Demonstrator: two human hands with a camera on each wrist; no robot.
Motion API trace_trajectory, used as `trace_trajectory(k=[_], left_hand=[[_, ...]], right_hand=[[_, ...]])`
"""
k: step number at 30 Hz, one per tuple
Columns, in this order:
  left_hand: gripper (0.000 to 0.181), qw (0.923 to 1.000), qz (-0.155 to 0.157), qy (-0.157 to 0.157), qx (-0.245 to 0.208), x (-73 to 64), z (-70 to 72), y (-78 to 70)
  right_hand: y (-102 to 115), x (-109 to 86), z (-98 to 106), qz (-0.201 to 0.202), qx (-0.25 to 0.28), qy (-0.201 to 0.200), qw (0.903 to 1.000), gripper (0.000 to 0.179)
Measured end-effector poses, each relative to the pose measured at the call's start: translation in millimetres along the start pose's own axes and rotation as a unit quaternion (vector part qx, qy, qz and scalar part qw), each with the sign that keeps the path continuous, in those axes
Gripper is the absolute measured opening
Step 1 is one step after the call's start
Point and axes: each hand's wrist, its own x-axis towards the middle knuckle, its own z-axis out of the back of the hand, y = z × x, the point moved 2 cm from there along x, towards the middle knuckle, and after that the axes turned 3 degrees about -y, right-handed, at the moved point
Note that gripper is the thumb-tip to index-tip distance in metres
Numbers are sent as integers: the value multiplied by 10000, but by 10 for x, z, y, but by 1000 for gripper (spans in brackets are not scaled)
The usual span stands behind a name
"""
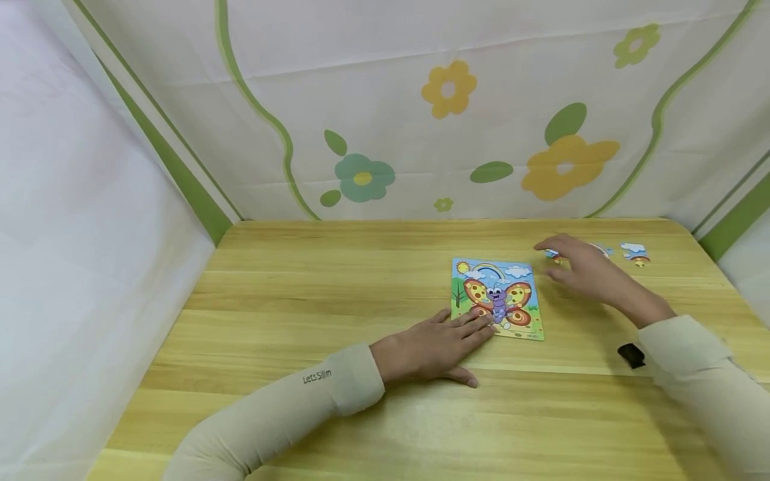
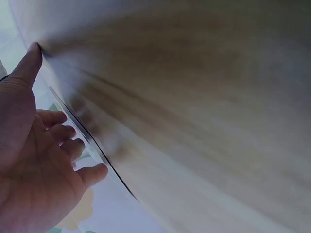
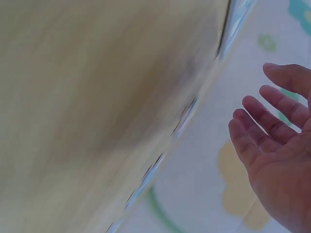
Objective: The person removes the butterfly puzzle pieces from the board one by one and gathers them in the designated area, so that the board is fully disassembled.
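Observation:
A square butterfly jigsaw puzzle (image 1: pixel 519 272) lies flat on the table, right of the middle in the head view. Several fingers of my left hand (image 1: pixel 436 347) rest, nearly straight, on its lower left part, with the thumb spread out on the wood. To the right of the puzzle, my right hand (image 1: pixel 586 267) hovers over loose puzzle pieces (image 1: pixel 634 251), its fingers relaxed and holding nothing. In the right wrist view that hand (image 3: pixel 279 145) is plainly above the pieces (image 3: pixel 151 171) and apart from them. It partly hides some pieces in the head view.
The wooden table (image 1: pixel 301 287) spreads out widely to the left. A white curtain (image 1: pixel 385 100) with flowers and leaves hangs along the back edge and at both sides. A small black object (image 1: pixel 631 355) shows beside my right sleeve.

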Motion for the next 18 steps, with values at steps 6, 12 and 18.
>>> trace_trajectory(k=[6,12,18], left_hand=[[87,10000,-18,-17,-16,12,-11,14],[86,10000,-86,-21,27,-3,-4,7],[86,9999,-101,-22,0,-11,-3,3]], right_hand=[[316,112,-141,119,443,159,9988,44],[521,201,-289,256,734,372,9963,45],[669,288,-419,435,816,599,9939,46]])
